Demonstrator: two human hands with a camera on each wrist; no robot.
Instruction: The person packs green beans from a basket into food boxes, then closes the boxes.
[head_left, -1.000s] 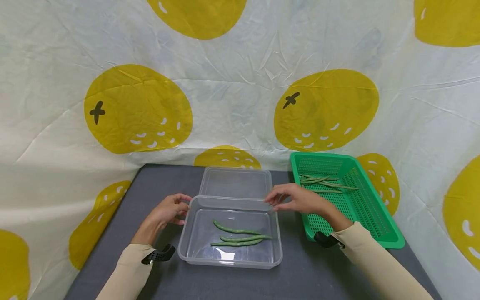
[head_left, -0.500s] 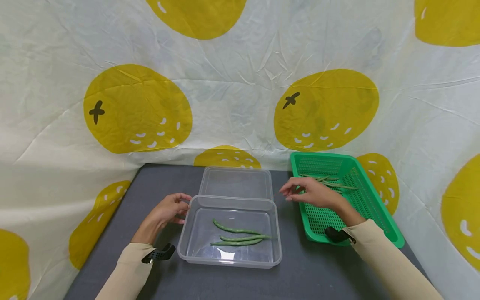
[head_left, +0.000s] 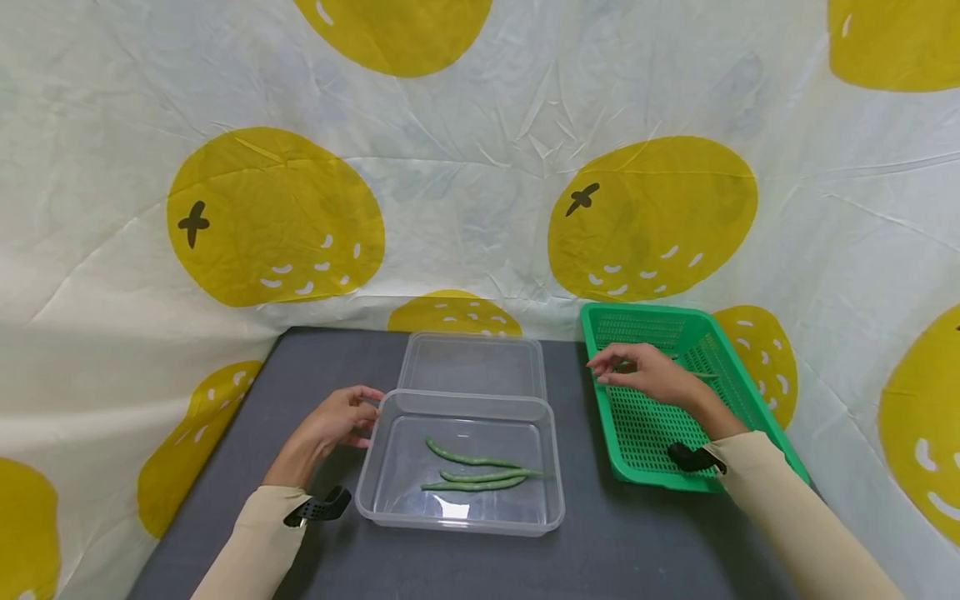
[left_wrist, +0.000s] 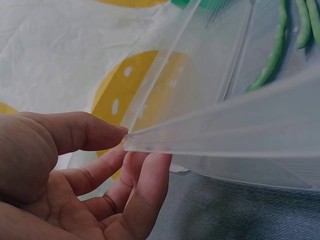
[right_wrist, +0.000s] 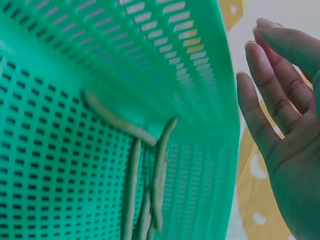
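At the far left corner of a clear plastic container (head_left: 461, 523), my left hand (head_left: 341, 419) pinches the rim. In the left wrist view the left hand (left_wrist: 95, 185) has its thumb at the corner and its fingers under the rim. Three green beans (head_left: 480, 487) lie on the container's floor. My right hand (head_left: 648, 372) hovers over the left side of a green plastic basket (head_left: 750, 417), holding nothing. In the right wrist view its fingers (right_wrist: 265, 75) are loosely bent and apart from the basket. Several green beans (right_wrist: 131, 190) lie inside, partly hidden by the hand in the head view.
A clear lid (head_left: 472, 364) lies flat behind the container. Both stand on a dark grey table (head_left: 337, 358), with the basket at its right side. A white curtain (head_left: 465, 208) with yellow fruit prints hangs behind and around the table.
My right hand has left the container's far right corner and moved right and slightly back, over the basket. The left hand and the beans in the container have not moved.
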